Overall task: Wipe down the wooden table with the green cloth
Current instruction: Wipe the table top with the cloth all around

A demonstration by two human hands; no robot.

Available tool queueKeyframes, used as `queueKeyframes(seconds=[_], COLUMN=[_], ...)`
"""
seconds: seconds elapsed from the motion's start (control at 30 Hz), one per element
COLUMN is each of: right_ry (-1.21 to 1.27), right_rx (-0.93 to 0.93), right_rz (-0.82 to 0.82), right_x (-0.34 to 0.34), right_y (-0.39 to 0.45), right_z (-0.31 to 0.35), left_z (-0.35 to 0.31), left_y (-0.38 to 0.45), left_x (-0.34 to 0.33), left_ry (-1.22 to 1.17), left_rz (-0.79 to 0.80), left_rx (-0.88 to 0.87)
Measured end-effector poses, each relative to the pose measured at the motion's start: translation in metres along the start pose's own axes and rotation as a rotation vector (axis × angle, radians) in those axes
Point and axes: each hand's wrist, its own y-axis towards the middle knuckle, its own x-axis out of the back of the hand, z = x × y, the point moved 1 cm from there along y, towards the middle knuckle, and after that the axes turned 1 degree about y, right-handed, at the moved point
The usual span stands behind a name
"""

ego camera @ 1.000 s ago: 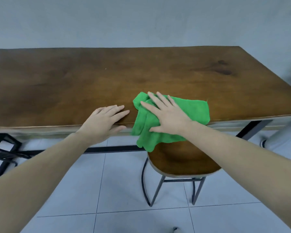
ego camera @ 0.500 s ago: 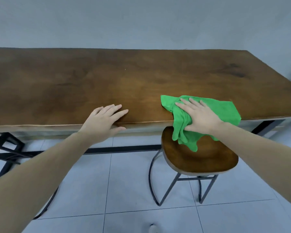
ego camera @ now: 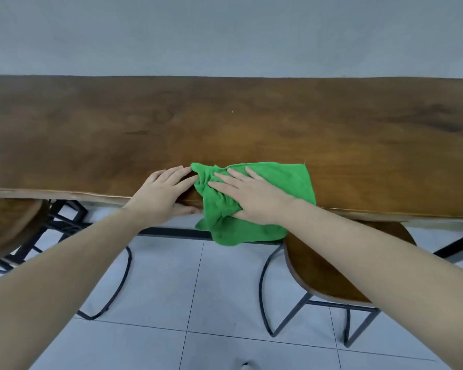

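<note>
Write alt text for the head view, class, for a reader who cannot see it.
A person's right hand presses a green cloth flat on the near edge of a long wooden table, part of it hanging over. The left hand rests flat beside it. Two wooden stools stand below.

Perhaps a café or canteen: long wooden table (ego camera: 251, 124), stools (ego camera: 332, 265), tiled floor (ego camera: 198, 303).

Two stools (ego camera: 329, 265) on tiled floor (ego camera: 171, 303)
</note>
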Motion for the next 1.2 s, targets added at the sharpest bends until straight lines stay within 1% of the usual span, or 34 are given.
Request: queueKeyframes(seconds=[0.07,0.1,0.23,0.3,0.47,0.63,0.8,1.0,1.1,1.2], right_ry=[-0.008,-0.023,-0.028,-0.037,-0.038,-0.018,-0.02,-0.079,-0.082,-0.037], right_rx=[0.052,0.042,-0.147,-0.233,-0.335,-0.346,-0.31,-0.243,-0.202,-0.171], right_rz=[0.011,0.01,-0.001,-0.001,0.0,0.021,0.026,-0.014,-0.03,-0.026], right_x=[0.0,0.0,-0.002,-0.003,-0.005,0.001,0.003,0.0,0.001,0.004], right_y=[-0.013,-0.02,-0.049,-0.054,-0.034,0.027,0.127,0.232,0.256,0.253], right_z=[-0.013,-0.019,-0.038,-0.04,-0.023,0.025,0.105,0.202,0.228,0.229], left_z=[0.003,0.006,0.019,0.027,0.057,0.102,0.172,0.26,0.289,0.308], left_y=[0.0,0.0,-0.004,-0.007,-0.02,-0.037,-0.067,-0.105,-0.121,-0.131], left_x=[-0.002,-0.002,-0.001,0.001,-0.001,-0.008,-0.008,-0.008,-0.009,-0.012], left_ry=[-0.003,-0.011,-0.098,-0.105,-0.097,-0.095,-0.108,-0.085,-0.087,-0.074], left_rz=[0.003,0.007,0.008,0.002,-0.041,-0.082,-0.103,-0.078,-0.08,-0.082], left_rx=[-0.016,-0.024,-0.054,-0.069,-0.077,-0.124,-0.099,-0.077,-0.072,-0.061])
